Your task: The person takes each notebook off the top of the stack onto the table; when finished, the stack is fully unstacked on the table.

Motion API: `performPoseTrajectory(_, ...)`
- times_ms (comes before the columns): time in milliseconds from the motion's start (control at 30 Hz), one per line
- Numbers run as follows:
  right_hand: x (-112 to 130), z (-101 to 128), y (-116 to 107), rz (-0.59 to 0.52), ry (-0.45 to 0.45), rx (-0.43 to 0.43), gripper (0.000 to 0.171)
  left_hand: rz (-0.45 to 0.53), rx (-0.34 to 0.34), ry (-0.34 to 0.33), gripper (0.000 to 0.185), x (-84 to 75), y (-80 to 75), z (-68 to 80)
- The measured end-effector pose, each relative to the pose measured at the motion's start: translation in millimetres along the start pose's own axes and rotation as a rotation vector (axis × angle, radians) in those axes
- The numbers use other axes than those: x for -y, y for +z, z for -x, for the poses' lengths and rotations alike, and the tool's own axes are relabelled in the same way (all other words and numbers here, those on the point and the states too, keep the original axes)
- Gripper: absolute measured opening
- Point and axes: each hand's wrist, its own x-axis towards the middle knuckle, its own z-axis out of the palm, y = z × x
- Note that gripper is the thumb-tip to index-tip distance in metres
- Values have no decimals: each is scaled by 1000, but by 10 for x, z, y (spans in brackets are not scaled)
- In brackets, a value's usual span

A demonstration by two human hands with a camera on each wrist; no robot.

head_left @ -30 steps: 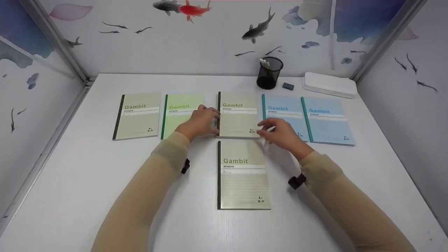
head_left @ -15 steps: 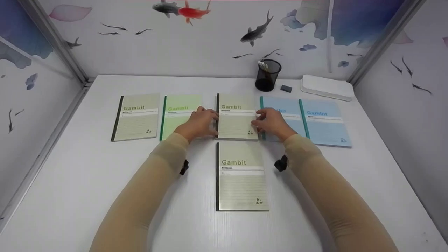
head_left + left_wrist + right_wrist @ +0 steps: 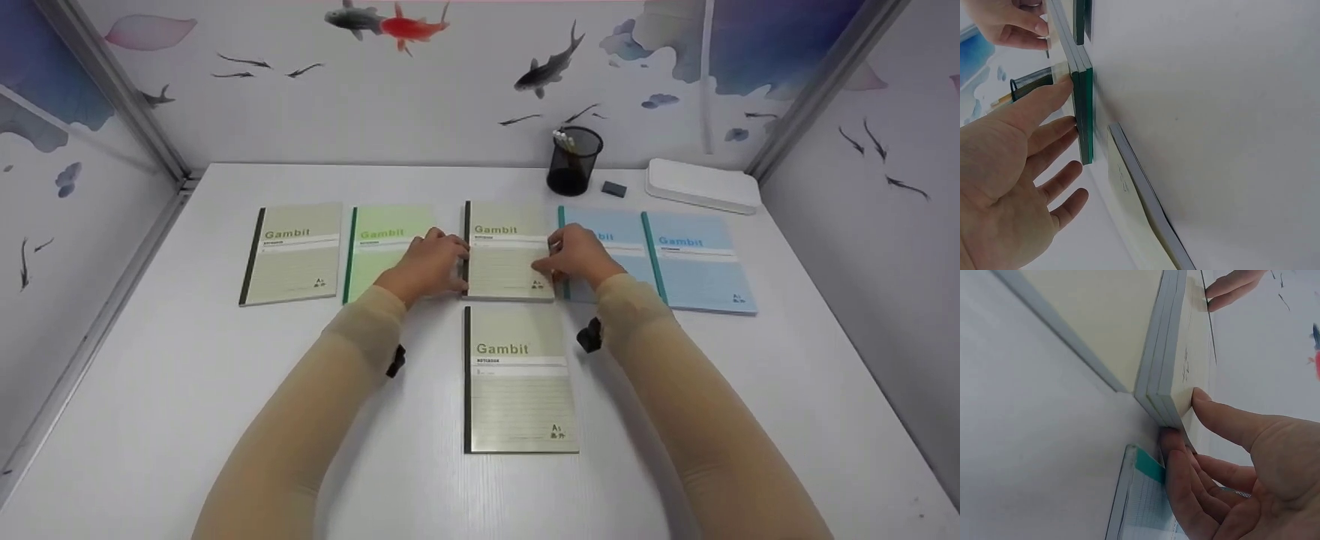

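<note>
A stack of notebooks (image 3: 504, 262) lies in the middle of the back row, a beige dark-spined one on top and green spines below it in the left wrist view. My left hand (image 3: 426, 262) touches the spine side with thumb and fingertips (image 3: 1067, 126), its other fingers spread. On the opposite side my right hand (image 3: 581, 255) pinches the stack's edge. Its thumb (image 3: 1224, 419) rests on the top cover and its curled fingers (image 3: 1182, 489) lie against the side. Just in front, a single beige notebook (image 3: 519, 405) lies flat.
Left of the stack are a green notebook (image 3: 375, 262) and a beige notebook (image 3: 289, 270). Two blue notebooks (image 3: 701, 274) lie right of it, one partly behind my right hand. At the back stand a mesh pen cup (image 3: 574, 165), a grey eraser (image 3: 614, 189) and a white case (image 3: 701, 186).
My right hand has moved left and slightly forward from the stack's lower right corner, its thumb now over the cover. My left hand stays at the spine. The notebooks keep their places.
</note>
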Motion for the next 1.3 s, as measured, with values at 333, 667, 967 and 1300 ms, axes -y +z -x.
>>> performPoseTrajectory(333,-35,-13,-26,-123,-4,7,65,32,-42,-30,55,14,25,34)
performPoseTrajectory(667,-78,49,-60,-187,-11,-21,62,57,-45,-15,51,56,15,47)
performPoseTrajectory(967,-299,180,-137,-291,-25,4,61,16,-44,-13,49,96,47,37)
performPoseTrajectory(1300,-745,629,-277,-472,-17,-34,66,21,-37,-10,51,55,50,61)
